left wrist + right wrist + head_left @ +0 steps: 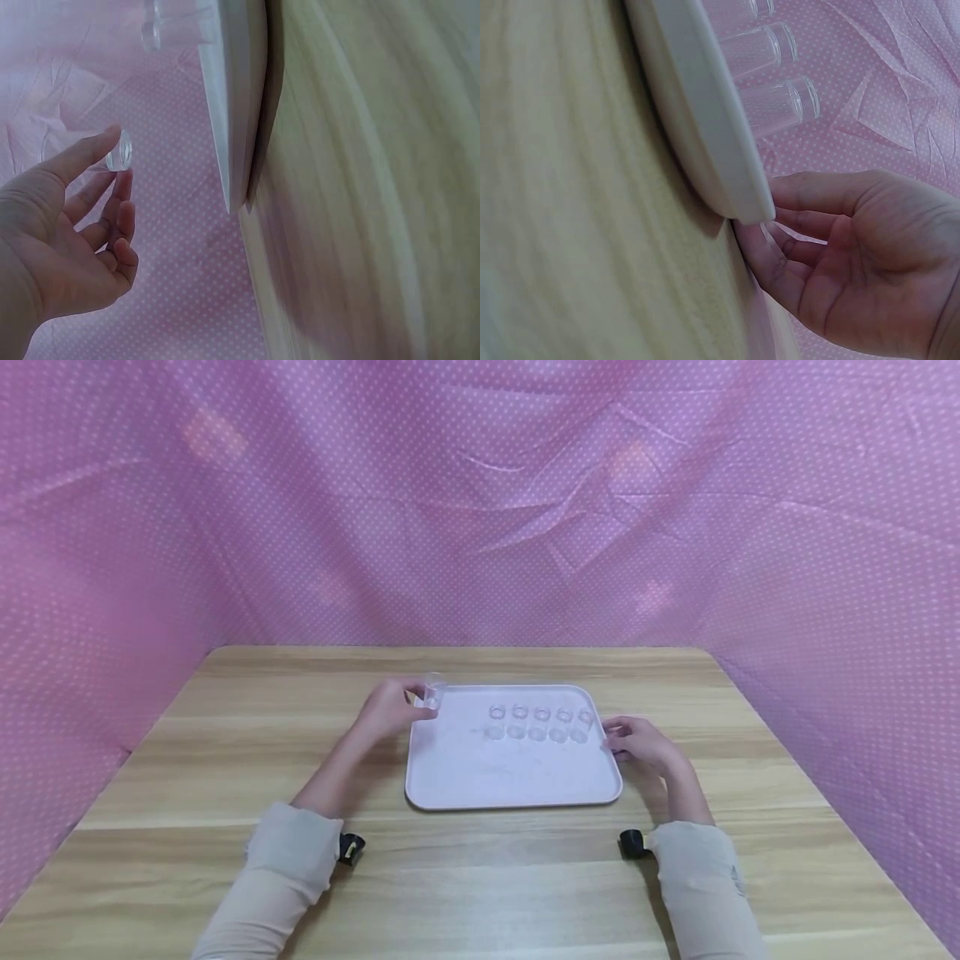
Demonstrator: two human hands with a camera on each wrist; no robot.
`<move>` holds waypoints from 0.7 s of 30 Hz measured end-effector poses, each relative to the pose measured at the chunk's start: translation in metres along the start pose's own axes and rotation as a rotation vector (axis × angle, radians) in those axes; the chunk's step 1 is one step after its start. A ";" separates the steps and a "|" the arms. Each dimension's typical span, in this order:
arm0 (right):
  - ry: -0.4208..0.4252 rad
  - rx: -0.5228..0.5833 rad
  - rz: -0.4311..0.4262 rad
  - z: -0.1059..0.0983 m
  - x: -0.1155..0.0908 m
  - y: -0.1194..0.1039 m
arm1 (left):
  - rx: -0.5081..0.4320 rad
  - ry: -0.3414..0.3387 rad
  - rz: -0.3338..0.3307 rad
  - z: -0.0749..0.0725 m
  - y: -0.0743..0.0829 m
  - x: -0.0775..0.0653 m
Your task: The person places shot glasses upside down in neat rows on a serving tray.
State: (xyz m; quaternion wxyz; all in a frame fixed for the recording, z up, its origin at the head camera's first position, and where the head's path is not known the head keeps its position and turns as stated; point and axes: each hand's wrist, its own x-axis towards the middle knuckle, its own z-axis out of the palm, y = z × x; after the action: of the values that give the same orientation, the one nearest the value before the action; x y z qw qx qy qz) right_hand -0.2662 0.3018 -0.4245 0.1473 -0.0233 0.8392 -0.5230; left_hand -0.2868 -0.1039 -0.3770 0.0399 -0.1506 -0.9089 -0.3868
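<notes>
My left hand (390,708) pinches a small clear glass (434,690) between thumb and fingers, above the left rim of a white tray (465,777). In the left wrist view this glass (120,152) has its thick base toward the table. Several similar glasses (542,722) stand in a row on the tray's right half; the right wrist view shows the thick base of one glass (802,101) uppermost. At the tray's right edge, my right hand (641,742) holds the rim. The right wrist view shows its fingers (810,193) against the tray's corner.
The tray lies flat on a wood-grain table (480,877). Pink dotted cloth (480,527) hangs behind the table and along both sides. Both wrists wear black devices, the left device (350,848) and the right device (633,844).
</notes>
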 end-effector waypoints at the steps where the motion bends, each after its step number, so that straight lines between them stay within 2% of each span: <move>1: 0.000 -0.002 0.002 0.000 0.000 0.000 | -0.001 -0.005 0.002 0.001 0.001 0.000; 12: -0.004 0.008 0.011 0.001 0.002 0.001 | 0.001 -0.053 0.026 0.009 -0.001 0.003; 21: 0.005 -0.003 0.009 0.000 0.002 0.000 | 0.020 -0.038 -0.036 0.006 0.001 0.001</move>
State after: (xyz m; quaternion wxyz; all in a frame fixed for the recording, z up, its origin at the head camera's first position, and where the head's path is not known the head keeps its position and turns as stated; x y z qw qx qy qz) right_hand -0.2676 0.3012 -0.4254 0.1476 -0.0186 0.8404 -0.5211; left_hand -0.2872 -0.0986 -0.3799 0.0171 -0.1410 -0.9159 -0.3755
